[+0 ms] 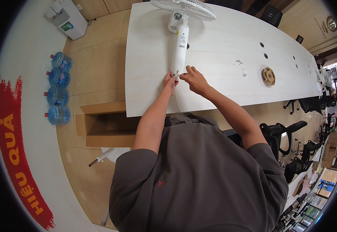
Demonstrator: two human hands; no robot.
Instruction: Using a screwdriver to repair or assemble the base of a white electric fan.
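Note:
A white electric fan lies on the white table, its round grille at the far end and its column pointing toward me. My left hand is closed round the near end of the column. Close beside it, my right hand has its fingers curled at the same end, pinching something small and dark that I cannot make out. A thin white cord hangs from the column over the table's near edge.
Small loose parts and a round brown cardboard piece lie to the right on the table. An open cardboard box and a white stand with a pole are at my left. Blue water bottles line the wall; office chairs stand right.

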